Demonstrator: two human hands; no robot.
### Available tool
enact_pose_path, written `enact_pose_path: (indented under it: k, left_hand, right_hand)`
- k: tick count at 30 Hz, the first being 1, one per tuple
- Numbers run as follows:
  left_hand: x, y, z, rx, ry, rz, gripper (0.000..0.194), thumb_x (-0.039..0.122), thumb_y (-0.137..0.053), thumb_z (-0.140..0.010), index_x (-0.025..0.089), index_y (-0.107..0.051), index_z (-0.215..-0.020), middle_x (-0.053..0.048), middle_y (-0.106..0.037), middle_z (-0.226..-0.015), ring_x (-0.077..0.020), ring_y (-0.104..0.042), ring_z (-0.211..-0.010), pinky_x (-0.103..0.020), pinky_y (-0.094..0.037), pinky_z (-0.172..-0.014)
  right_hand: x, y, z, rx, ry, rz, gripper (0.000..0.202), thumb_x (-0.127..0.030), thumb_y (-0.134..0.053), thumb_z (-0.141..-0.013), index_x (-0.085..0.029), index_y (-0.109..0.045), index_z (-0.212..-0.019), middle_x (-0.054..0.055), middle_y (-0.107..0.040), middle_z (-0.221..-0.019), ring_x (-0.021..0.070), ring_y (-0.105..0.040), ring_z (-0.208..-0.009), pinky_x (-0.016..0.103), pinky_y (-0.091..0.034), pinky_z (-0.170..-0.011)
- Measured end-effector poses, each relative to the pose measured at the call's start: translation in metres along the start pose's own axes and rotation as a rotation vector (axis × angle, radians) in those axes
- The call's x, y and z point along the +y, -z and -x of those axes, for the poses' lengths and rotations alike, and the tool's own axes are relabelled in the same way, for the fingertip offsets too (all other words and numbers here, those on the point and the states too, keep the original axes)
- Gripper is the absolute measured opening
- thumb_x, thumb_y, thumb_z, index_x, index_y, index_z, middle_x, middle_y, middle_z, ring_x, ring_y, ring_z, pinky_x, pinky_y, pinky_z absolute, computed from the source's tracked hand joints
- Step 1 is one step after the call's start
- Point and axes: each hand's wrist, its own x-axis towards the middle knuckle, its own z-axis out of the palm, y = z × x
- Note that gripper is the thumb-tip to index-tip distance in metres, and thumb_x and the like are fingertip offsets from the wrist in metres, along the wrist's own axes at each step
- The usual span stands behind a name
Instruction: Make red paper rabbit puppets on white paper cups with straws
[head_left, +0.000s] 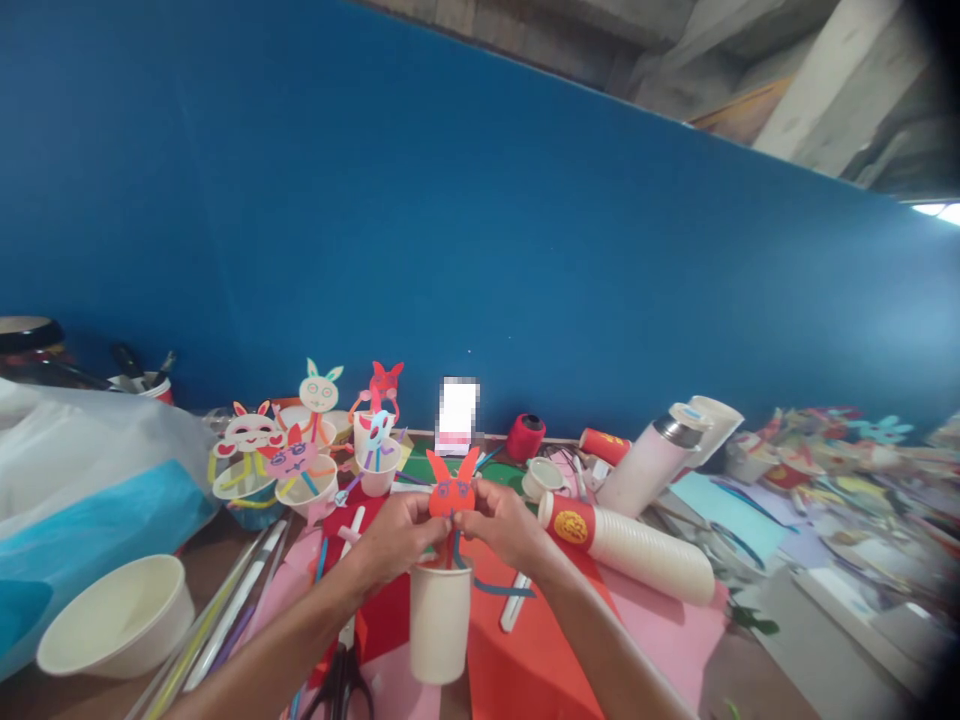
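Observation:
An orange-red paper rabbit head [451, 495] with long ears and a drawn face is pinched between my two hands. My left hand [403, 540] is closed on its lower left edge, and my right hand [502, 525] grips the lower right edge. Just below stands an upright white paper cup [440, 625], with a narrow strip running from the head down to the rim. A blue paper strip [495, 588] curves out to the right of the cup. My fingertips hide part of the join beneath the head.
Black-handled scissors [341, 680] lie left of the cup. Several paper animal figures in cups and bowls, such as a pale rabbit [321, 390], stand behind. A stack of paper cups [645, 555], a thermos [649, 465] and a white bowl [120, 620] flank the coloured paper sheets [536, 665].

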Motion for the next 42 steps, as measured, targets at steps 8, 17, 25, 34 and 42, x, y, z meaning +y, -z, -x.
enact_pose_path:
  k: [8,17,25,34,42]
  left_hand:
    - [0.000,0.002,0.000,0.006,-0.018,-0.019,0.015,0.024,-0.058,-0.064,0.011,-0.065,-0.068,0.002,-0.059,-0.055,-0.0100,-0.048,-0.051,-0.020,-0.036,-0.052]
    - [0.006,0.004,0.002,-0.013,-0.082,-0.056,0.015,0.022,-0.053,-0.066,0.013,-0.065,-0.065,0.002,-0.061,-0.057,-0.0115,-0.052,-0.056,-0.021,-0.038,-0.055]
    - [0.015,0.017,-0.001,0.173,-0.036,-0.106,0.017,0.027,-0.054,-0.064,0.012,-0.062,-0.063,0.002,-0.057,-0.052,-0.0120,-0.050,-0.052,-0.022,-0.037,-0.052]
    - [0.013,0.021,-0.003,0.212,-0.063,-0.075,0.016,0.028,-0.054,-0.064,0.013,-0.060,-0.061,0.001,-0.060,-0.056,-0.0132,-0.052,-0.055,-0.022,-0.038,-0.054]
    - [0.018,0.022,-0.004,0.184,-0.027,0.018,0.013,0.026,-0.056,-0.064,0.013,-0.059,-0.063,0.002,-0.059,-0.055,-0.0141,-0.055,-0.058,-0.023,-0.040,-0.057]
  right_hand:
    - [-0.002,-0.004,0.002,0.021,0.029,0.025,0.014,-0.019,-0.053,-0.070,-0.016,-0.057,-0.083,0.000,-0.058,-0.074,0.0108,-0.050,-0.061,0.021,-0.041,-0.056]
    - [0.003,0.000,-0.002,-0.057,-0.021,-0.124,0.017,-0.029,-0.060,-0.070,-0.015,-0.057,-0.080,0.000,-0.056,-0.069,0.0094,-0.049,-0.058,0.022,-0.041,-0.056]
    - [0.031,0.042,-0.042,0.236,-0.049,0.180,0.038,-0.048,-0.043,-0.078,-0.013,-0.055,-0.082,0.003,-0.059,-0.069,0.0100,-0.052,-0.057,0.021,-0.040,-0.055]
    - [0.056,0.050,-0.109,0.514,-0.209,0.715,0.037,-0.054,-0.054,-0.066,-0.018,-0.057,-0.073,0.006,-0.062,-0.077,0.0199,-0.057,-0.077,0.028,-0.037,-0.065]
    - [0.054,0.046,-0.127,0.527,-0.289,0.823,0.035,-0.052,-0.053,-0.069,-0.018,-0.056,-0.077,0.009,-0.063,-0.083,0.0242,-0.057,-0.082,0.031,-0.037,-0.064]
